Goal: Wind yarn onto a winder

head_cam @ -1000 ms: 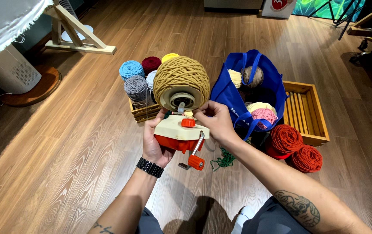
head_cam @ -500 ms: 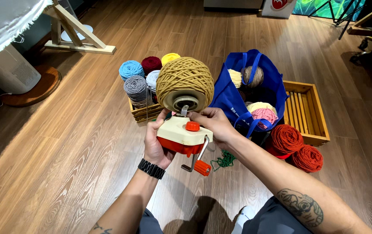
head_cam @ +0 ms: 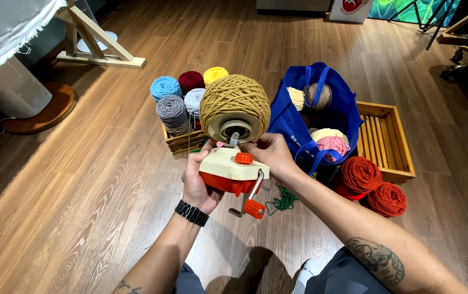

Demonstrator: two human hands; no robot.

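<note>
Hands steadying a loaded yarn winder above the wooden floor

The left hand is clamping the cream-and-orange plastic yarn winder; the right hand is pinching beneath its soft, likely top-heavy mustard yarn cake. The rigid base looks the safest hold.

Right fingers behind yarn winder — tips hidden

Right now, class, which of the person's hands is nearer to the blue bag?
Right. The right hand sits at the winder's top, just beside the blue bag; the left hand holds the winder's far side.
</note>
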